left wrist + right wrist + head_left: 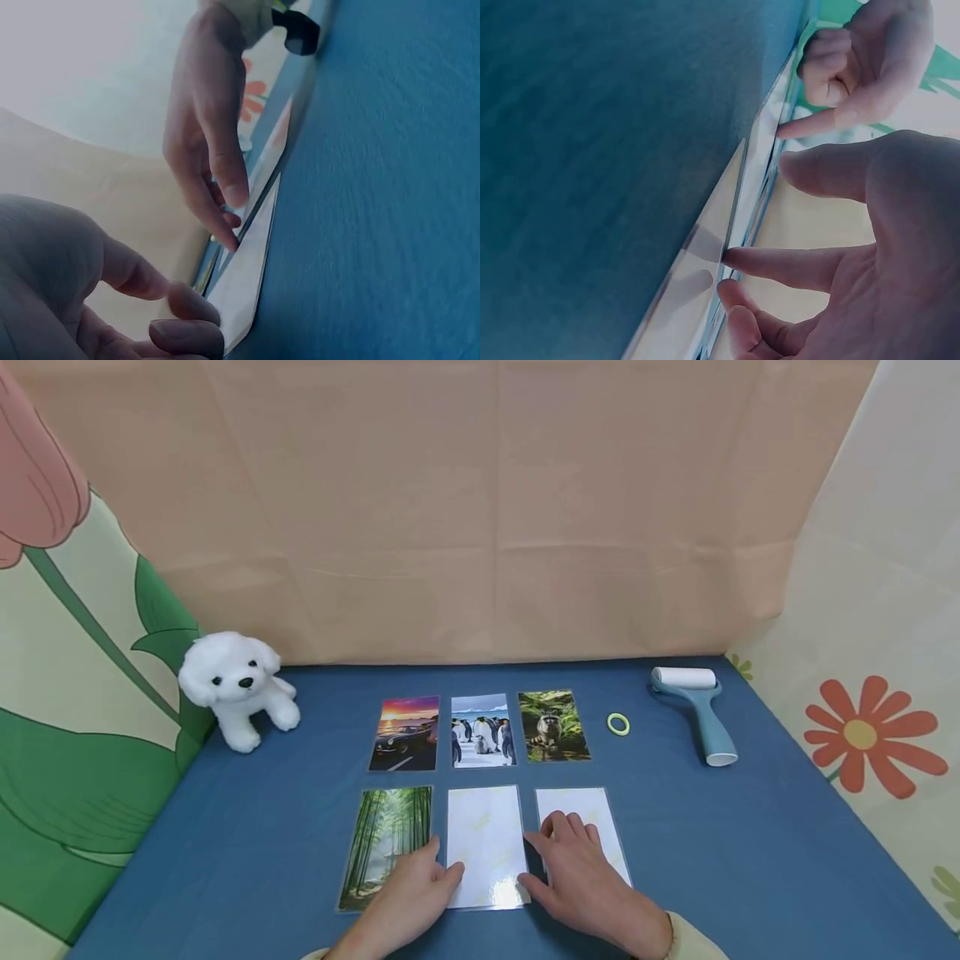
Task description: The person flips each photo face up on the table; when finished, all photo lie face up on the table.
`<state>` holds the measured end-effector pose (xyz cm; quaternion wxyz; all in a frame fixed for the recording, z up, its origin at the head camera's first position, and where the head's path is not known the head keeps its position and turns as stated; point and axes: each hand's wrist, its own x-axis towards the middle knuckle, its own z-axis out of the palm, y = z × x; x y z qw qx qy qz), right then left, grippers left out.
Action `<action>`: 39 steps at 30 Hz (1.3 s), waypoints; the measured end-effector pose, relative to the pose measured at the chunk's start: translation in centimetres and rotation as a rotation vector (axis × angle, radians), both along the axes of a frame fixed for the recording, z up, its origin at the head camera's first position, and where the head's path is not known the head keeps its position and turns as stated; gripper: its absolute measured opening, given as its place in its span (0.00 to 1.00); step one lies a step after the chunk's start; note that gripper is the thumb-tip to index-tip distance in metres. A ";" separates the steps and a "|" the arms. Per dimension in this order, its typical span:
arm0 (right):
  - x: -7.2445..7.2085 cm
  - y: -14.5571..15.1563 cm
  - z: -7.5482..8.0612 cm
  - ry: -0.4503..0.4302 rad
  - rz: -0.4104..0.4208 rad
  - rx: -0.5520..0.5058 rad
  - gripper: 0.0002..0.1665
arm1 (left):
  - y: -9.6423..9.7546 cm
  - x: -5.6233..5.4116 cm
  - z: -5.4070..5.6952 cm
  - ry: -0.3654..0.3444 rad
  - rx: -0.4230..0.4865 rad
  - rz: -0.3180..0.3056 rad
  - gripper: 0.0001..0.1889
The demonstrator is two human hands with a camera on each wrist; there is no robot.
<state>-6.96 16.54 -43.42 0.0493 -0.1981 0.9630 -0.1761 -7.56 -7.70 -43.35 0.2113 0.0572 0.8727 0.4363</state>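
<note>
A blank white laminated card [486, 843] lies flat in the middle of the front row, between both hands. Against its left edge rests the thumb of my left hand [412, 893], whose index fingertip reaches the bamboo forest picture card [386, 839] on the left. My right hand [581, 881] has its thumb and index finger at the white card's right edge. Its other fingers bend over a second white card [606, 814]. In the right wrist view, the right index fingertip [731, 257] touches down where the two white cards meet. Neither hand pinches anything.
Behind lie picture cards of a car at sunset [405, 735], penguins [483, 732] and a raccoon [553, 727]. A yellow-green ring [618, 717] and a lint roller [701, 714] are at the right. A white plush dog [243, 689] sits back left on the blue tabletop [247, 835].
</note>
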 end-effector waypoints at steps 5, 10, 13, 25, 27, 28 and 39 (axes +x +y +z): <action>0.2 0.1 -0.1 0.056 0.031 0.025 0.29 | 0.3 0.1 0.0 -0.062 0.065 0.052 0.38; 0.3 0.1 -0.1 0.085 0.041 0.050 0.29 | 0.6 0.6 0.0 -0.107 0.195 0.076 0.38; 0.4 0.0 -0.1 0.094 0.045 0.045 0.28 | 0.6 0.8 0.0 -0.118 0.231 0.072 0.38; 0.4 0.0 -0.2 0.125 0.051 0.047 0.26 | 0.4 0.9 0.3 -0.295 0.481 0.156 0.38; 0.4 0.0 -0.1 0.122 0.052 0.047 0.26 | 0.4 0.9 0.6 -0.313 0.506 0.185 0.37; 0.4 0.0 -0.1 0.119 0.052 0.045 0.25 | 0.3 1.0 0.7 -0.311 0.516 0.196 0.37; -0.7 0.1 0.2 -0.068 0.023 -0.169 0.22 | 1.3 0.7 3.5 -0.204 0.586 0.256 0.25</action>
